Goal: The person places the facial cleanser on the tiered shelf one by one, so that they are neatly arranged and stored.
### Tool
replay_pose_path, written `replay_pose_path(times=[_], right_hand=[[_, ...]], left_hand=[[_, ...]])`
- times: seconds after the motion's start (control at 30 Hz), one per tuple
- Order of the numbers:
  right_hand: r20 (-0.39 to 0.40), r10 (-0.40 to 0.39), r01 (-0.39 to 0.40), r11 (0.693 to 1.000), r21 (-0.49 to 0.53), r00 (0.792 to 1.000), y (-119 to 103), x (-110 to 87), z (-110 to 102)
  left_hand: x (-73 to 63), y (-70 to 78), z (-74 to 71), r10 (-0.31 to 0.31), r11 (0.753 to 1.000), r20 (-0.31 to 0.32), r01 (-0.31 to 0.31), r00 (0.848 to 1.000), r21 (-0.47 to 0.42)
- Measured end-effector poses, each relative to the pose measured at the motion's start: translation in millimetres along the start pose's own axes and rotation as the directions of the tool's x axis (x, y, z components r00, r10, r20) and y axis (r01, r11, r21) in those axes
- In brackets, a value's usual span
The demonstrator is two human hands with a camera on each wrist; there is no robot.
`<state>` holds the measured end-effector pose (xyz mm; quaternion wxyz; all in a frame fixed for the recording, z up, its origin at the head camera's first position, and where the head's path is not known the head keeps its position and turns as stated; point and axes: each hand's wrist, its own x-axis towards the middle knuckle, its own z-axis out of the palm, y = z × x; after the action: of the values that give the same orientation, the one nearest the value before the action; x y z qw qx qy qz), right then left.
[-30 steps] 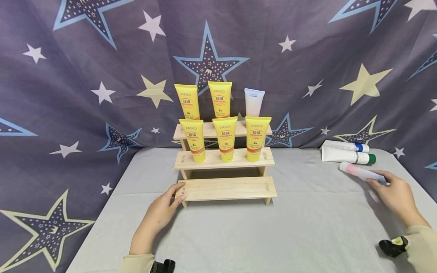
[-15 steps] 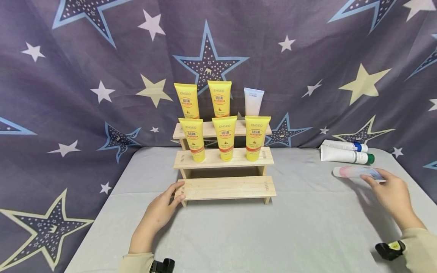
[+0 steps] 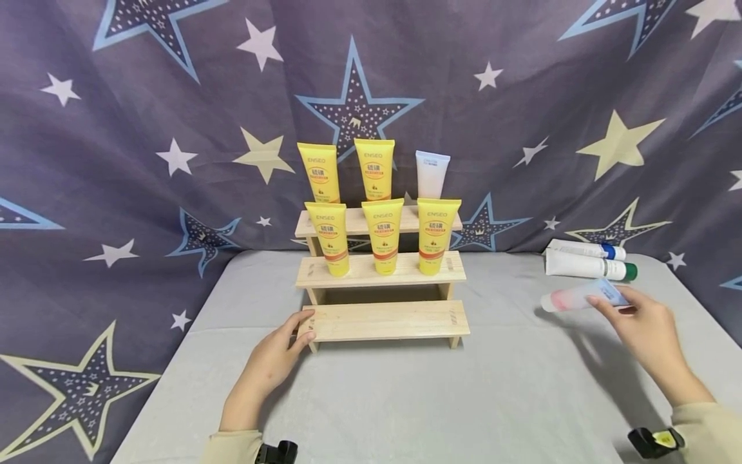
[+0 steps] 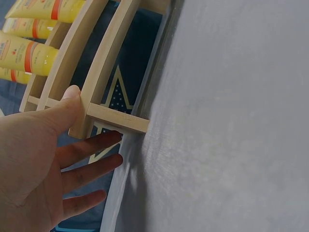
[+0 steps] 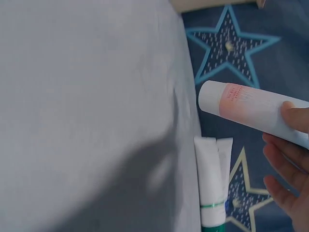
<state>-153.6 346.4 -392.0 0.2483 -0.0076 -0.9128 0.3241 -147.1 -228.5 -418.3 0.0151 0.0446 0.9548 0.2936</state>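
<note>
My right hand (image 3: 649, 332) pinches a pale tube (image 3: 582, 296) with a pink band and bluish end. It is held sideways above the table, with its white cap end pointing left. In the right wrist view the same tube (image 5: 251, 108) lies between thumb and fingers. At the left end of a three-step wooden stand (image 3: 382, 321), my left hand (image 3: 272, 361) grips the lowest step, thumb at the front edge. The left wrist view shows that hand (image 4: 43, 159) with its other fingers spread. Yellow tubes (image 3: 382, 237) stand on the middle step.
On the top step are two yellow tubes (image 3: 375, 169) and one pale tube (image 3: 431, 174). A white tube with a green cap (image 3: 588, 265) and one with a blue cap (image 3: 585, 249) lie at the back right. A star-patterned curtain (image 3: 498, 154) hangs behind the table (image 3: 464, 399).
My right hand has moved left with the pale tube, lifting it off the tabletop and away from the two white tubes. The left hand has stayed on the stand.
</note>
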Motion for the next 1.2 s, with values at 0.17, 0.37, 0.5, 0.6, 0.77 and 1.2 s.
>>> replay_pose_path(times=[0.17, 0.37, 0.5, 0.6, 0.77, 1.2], right_hand=[[-0.044, 0.021, -0.019, 0.999, 0.044, 0.999, -17.3, -11.5, 7.5], [-0.060, 0.025, -0.017, 0.991, 0.129, 0.998, -35.6, -20.2, 18.1], [-0.054, 0.013, -0.004, 0.987, 0.164, 0.998, -47.3, -24.3, 21.8], [-0.034, 0.015, -0.008, 0.981, 0.194, 0.999, -56.4, -27.4, 23.0], [-0.002, 0.025, -0.023, 0.972, 0.235, 1.000, -72.8, -30.8, 25.2], [0.050, -0.023, 0.005, 0.942, 0.335, 0.999, -109.6, -35.5, 42.9]], left_hand=[[-0.7, 1.1, 1.5, -0.012, 1.000, 0.012, 0.012, 1.000, -0.006], [-2.2, 0.1, 1.9, -0.016, 1.000, 0.014, 0.016, 1.000, -0.004], [-1.9, -0.6, 1.7, -0.012, 1.000, 0.009, 0.012, 1.000, 0.001], [-1.5, -0.6, 1.7, -0.009, 1.000, 0.007, 0.009, 1.000, 0.002], [-1.5, -0.3, 1.7, -0.006, 1.000, 0.007, 0.006, 1.000, -0.002], [0.7, -0.5, 0.4, -0.004, 1.000, 0.003, 0.004, 1.000, -0.001]])
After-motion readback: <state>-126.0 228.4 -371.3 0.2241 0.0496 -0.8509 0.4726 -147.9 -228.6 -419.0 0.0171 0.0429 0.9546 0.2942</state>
